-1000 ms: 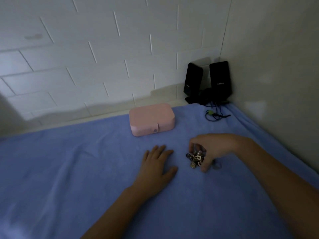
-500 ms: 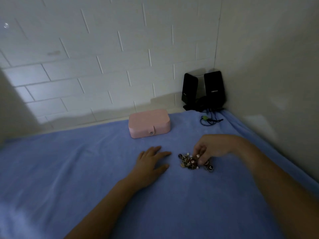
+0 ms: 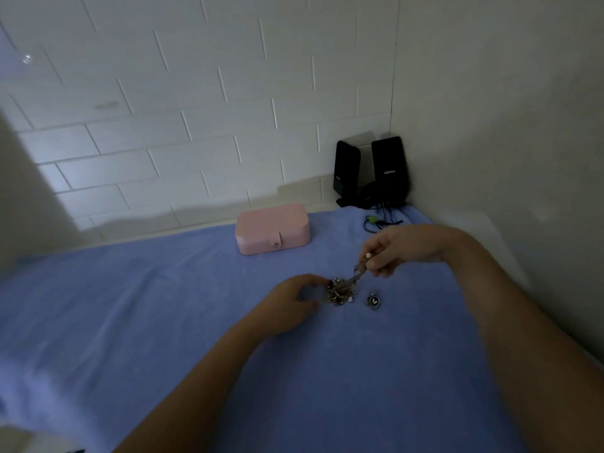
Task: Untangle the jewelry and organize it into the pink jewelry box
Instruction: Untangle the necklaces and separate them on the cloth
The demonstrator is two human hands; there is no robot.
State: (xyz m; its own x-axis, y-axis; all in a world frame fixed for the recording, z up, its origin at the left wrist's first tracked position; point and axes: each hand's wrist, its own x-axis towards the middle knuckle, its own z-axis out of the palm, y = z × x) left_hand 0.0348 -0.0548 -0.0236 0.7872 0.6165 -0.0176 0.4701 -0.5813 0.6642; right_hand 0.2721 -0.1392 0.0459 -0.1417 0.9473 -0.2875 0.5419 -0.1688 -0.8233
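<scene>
I read "EDIFIER" in white on the black speaker (image 3: pixel 389 158) nearest the corner (its twin (image 3: pixel 347 168) bears an illegible mark).

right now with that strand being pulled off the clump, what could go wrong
The right hand pinches a strand that runs into the jewelry clump; a harder pull could tighten knots or snap it. The loose round piece lies apart on the blue cloth and could get swept off. The pink jewelry box is shut, so freed pieces may pile loose.

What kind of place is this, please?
Probably a private room at home: a blue cloth covers the surface in a corner of white brick wall, with black desktop speakers and a pink jewelry box.
</scene>
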